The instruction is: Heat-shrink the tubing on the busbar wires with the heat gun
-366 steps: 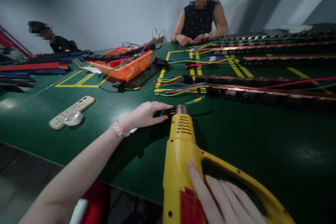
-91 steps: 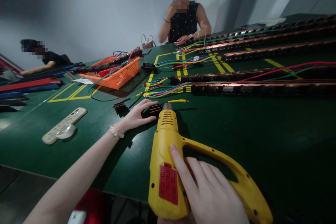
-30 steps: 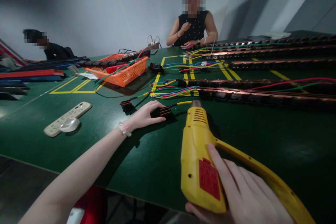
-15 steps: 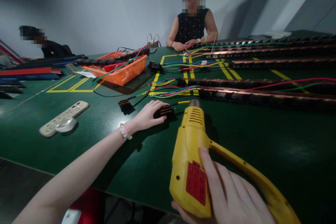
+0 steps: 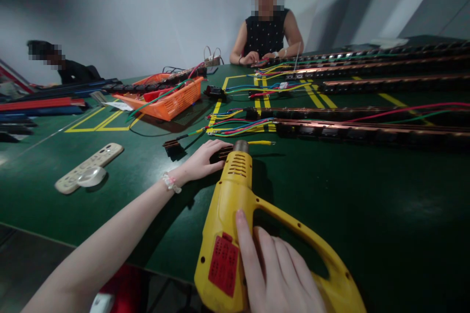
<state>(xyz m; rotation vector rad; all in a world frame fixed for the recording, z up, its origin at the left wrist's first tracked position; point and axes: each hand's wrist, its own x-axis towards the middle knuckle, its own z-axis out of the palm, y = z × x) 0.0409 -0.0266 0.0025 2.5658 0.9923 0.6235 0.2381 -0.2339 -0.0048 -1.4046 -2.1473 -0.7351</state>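
My right hand point(image 5: 279, 274) grips a yellow heat gun point(image 5: 235, 215) by its handle, the index finger laid along the body beside a red vent. The metal nozzle point(image 5: 241, 146) points away from me at a yellow wire point(image 5: 261, 143) on the green table point(image 5: 367, 190). My left hand point(image 5: 201, 159) lies flat with fingers stretched over a small black connector block point(image 5: 219, 154), which is mostly hidden behind the gun. A second black connector point(image 5: 172, 147) lies just left of that hand.
A cream remote with a white puck point(image 5: 88, 174) lies at the left. An orange basket point(image 5: 169, 98) stands behind. Long black and copper bars point(image 5: 367, 129) with coloured wire bundles point(image 5: 238, 127) cross the right. One person sits opposite, another at far left.
The heat gun has swung left, so its nozzle now sits right next to my left hand's fingertips. The person opposite has lowered both hands to the table.
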